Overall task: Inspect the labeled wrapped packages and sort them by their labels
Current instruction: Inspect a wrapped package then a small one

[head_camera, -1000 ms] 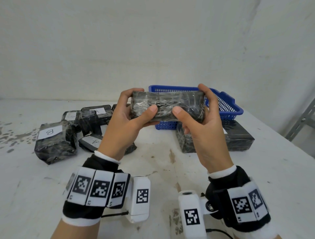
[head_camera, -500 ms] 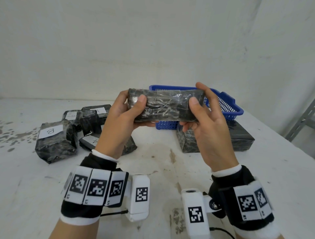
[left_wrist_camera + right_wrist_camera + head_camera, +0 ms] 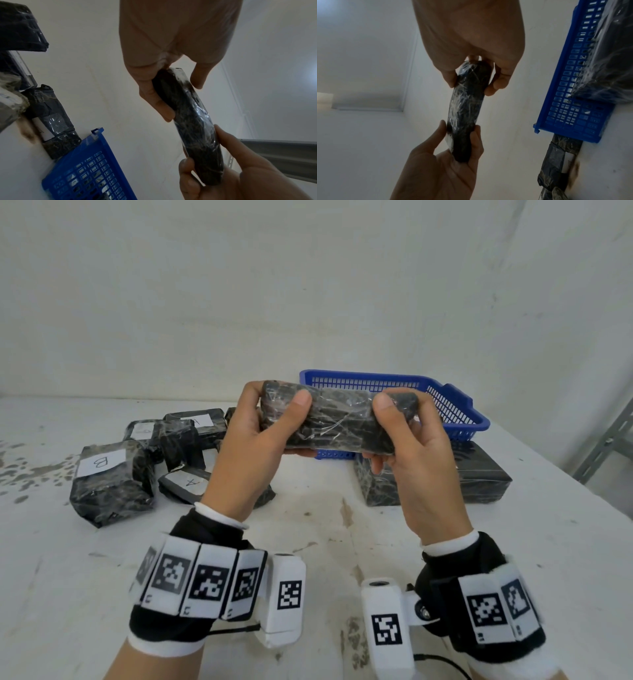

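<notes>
I hold a flat black package [image 3: 339, 419] wrapped in clear film above the table, in front of the blue basket [image 3: 455, 412]. My left hand [image 3: 263, 433] grips its left end, thumb on the near face. My right hand [image 3: 407, 433] grips its right end the same way. No label shows on the side facing me. In the left wrist view the package [image 3: 193, 121] runs between both hands; in the right wrist view the package [image 3: 467, 108] does too. On the table to the left lie several wrapped packages, one marked B [image 3: 102, 463], one marked A [image 3: 190, 482].
A larger black wrapped package [image 3: 479, 477] lies right of centre, in front of the basket. The white table [image 3: 325, 525] is stained and meets a white wall behind. A grey metal shelf frame [image 3: 606, 446] stands beyond the table's right edge.
Both hands have turned the package, tilting its top toward me, and the thumbs have shifted up onto its near upper face. The packages on the table have not moved.
</notes>
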